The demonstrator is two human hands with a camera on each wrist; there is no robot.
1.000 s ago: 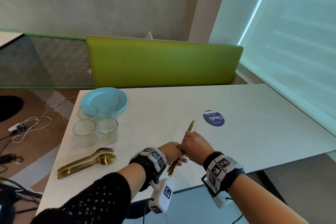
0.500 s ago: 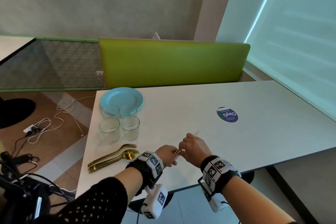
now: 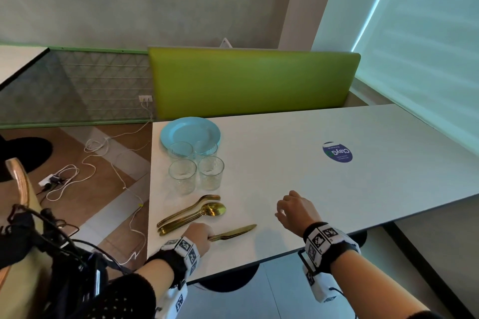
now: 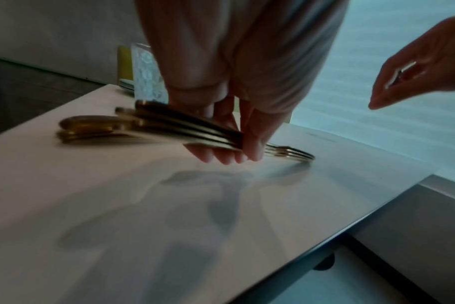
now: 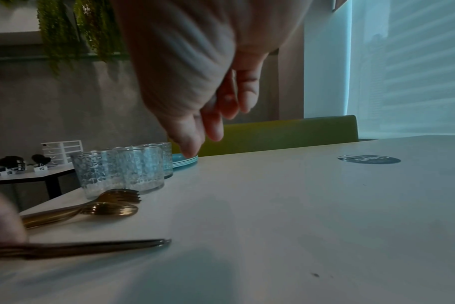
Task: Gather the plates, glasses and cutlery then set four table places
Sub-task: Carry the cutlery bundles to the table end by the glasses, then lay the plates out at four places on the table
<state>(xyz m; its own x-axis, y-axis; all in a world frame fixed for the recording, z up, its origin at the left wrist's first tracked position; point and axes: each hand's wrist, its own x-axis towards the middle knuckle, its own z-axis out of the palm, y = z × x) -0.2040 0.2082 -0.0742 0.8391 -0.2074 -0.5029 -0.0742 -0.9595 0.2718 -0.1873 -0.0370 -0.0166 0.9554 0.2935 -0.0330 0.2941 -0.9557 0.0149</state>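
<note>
A bundle of gold knives lies flat near the front edge of the white table. My left hand grips the handles, with the blades pointing right. The left wrist view shows my fingers curled round the knives. My right hand hovers to the right of them, relaxed and holding nothing, as the right wrist view also shows. Gold forks and spoons lie just behind the knives. Farther back stand several clear glasses and a stack of light blue plates.
A round blue sticker marks the table's right half. A green bench back runs along the far edge. White cables and a power strip lie on the floor at left, with a wooden chair edge beside me.
Both hands held the knives upright over the table's front. Now my left hand has laid them down at the left beside the spoons, and my right hand has let go and drawn away.
</note>
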